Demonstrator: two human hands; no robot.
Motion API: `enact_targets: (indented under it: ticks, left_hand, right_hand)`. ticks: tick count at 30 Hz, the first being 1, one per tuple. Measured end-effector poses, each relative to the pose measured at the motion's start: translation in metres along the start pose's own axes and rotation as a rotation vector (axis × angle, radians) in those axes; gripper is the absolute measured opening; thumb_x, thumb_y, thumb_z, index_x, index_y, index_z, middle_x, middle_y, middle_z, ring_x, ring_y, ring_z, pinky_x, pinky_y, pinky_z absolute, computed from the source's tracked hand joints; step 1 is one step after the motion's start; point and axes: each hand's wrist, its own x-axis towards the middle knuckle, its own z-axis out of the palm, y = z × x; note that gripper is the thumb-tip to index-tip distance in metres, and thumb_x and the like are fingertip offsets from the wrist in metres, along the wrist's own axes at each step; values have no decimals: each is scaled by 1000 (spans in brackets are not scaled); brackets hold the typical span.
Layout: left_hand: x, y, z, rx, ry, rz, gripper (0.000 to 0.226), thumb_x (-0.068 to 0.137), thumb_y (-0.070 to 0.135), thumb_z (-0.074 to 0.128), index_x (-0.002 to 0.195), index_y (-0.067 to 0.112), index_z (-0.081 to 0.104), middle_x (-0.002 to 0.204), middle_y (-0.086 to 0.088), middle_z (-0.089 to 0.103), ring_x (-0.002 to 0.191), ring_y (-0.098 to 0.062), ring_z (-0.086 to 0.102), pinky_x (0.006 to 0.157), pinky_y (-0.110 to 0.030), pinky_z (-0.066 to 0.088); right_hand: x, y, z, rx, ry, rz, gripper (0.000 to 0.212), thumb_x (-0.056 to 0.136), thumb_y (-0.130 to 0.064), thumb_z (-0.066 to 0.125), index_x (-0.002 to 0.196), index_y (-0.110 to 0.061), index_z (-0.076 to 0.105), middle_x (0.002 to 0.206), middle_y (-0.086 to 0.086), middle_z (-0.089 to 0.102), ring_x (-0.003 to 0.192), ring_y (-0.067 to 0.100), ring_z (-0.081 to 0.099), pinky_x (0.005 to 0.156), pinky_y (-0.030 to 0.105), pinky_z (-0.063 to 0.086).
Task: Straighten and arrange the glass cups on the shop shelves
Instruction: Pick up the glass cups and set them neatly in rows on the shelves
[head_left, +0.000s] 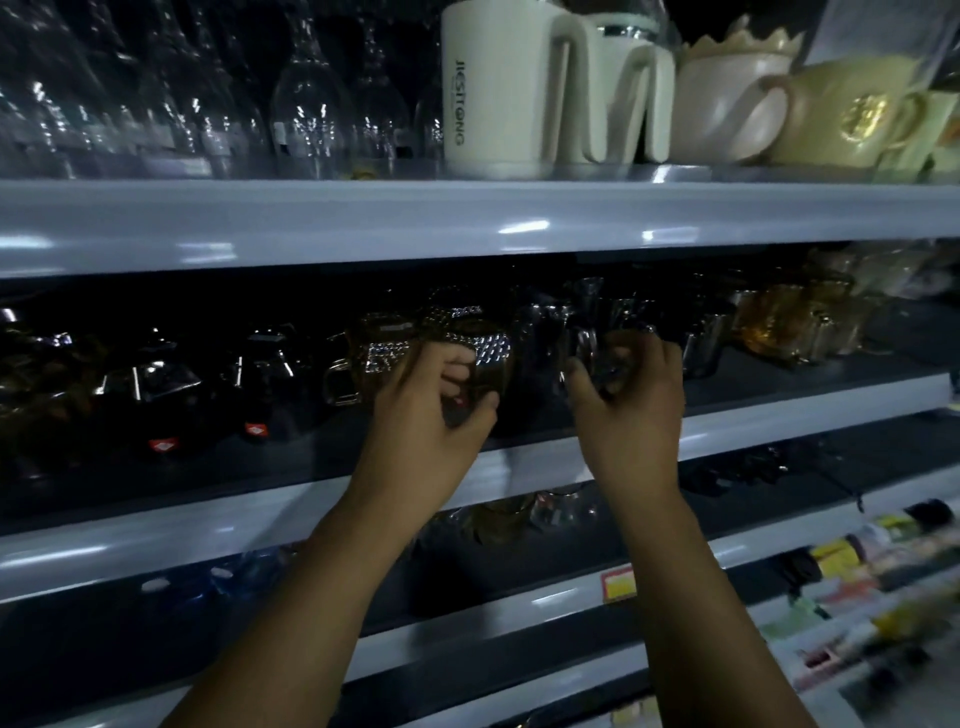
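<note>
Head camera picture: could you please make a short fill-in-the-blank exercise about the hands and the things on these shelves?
1. The left hand grips a textured glass cup on the shelf directly ____ the white JIESITONG mug.
2. The right hand grips a dark glass cup to the ____ of the textured one.
3. Stemmed glasses stand to the ____ of that mug.
4. The price tag on a lower shelf edge is mostly ____.

Missing words: below; right; left; yellow.

Grey metal shelves (467, 218) stacked in tiers, dimly lit, glare on front edges
</note>
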Motion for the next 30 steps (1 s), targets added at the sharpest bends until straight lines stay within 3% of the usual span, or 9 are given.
enact_targets:
  ticks: [2,5,7,10,17,20,23,27,30]
  left_hand:
    - [2,3,7,-17,-6,-22,30,85,24,77,111,24,62,106,10,62,93,-5,61,83,-25,54]
    - [4,6,18,-45,-12,-73,29,86,24,77,110,26,63,106,9,65,95,-8,63,85,-32,56]
    - [6,11,27,-39,-11,-92,29,86,23,77,111,27,63,106,8,65,96,-7,63,86,-32,56]
    - [7,20,43,-24,-7,-105,29,87,22,76,113,25,63,106,11,64,97,-6,63,87,-30,55]
    - [8,38,76,-12,-50,-175,35,89,27,74,121,25,61,118,14,64,105,-3,63,93,-34,56]
    - [9,46,90,-4,-29,-184,34,89,26,74,120,25,62,117,14,64,104,-1,62,93,-31,55]
    - [10,52,104,4,6,-177,31,89,24,74,118,26,62,116,13,63,102,0,61,89,-26,55]
    - [12,63,125,84,45,-148,36,88,28,75,121,27,62,118,12,61,93,1,61,74,-7,47]
    - [20,67,139,153,123,-204,50,85,34,80,128,18,61,110,8,65,84,-3,63,67,-5,44]
  right_hand:
    - [15,9,-1,64,-70,137,26,89,-28,75,107,-19,59,107,1,55,88,13,58,70,7,41]
    - [36,17,-2,210,-195,296,18,89,-27,76,96,-20,61,93,-1,68,81,23,69,71,31,56]
    - [45,20,-4,195,-319,287,12,92,-24,73,91,-17,64,85,-1,70,70,24,71,61,29,57]
    - [50,24,-7,204,-406,252,12,96,-19,68,86,-16,64,79,3,70,50,11,65,44,21,49]
    - [57,46,-23,252,-456,190,3,99,-15,63,102,-13,64,83,4,69,52,12,65,47,25,54]
    - [64,58,-39,276,-294,120,7,96,-15,66,94,-22,65,82,0,69,63,14,68,55,31,57]
    - [79,74,-48,139,-117,-57,8,91,-16,69,99,-16,66,94,2,66,83,14,64,74,36,57]
    - [98,74,-42,111,-332,52,19,91,-29,71,97,-13,62,89,3,68,72,23,70,64,42,60]
    - [102,74,-36,66,-466,115,26,95,-31,67,88,-6,61,75,9,69,54,22,67,51,41,59]
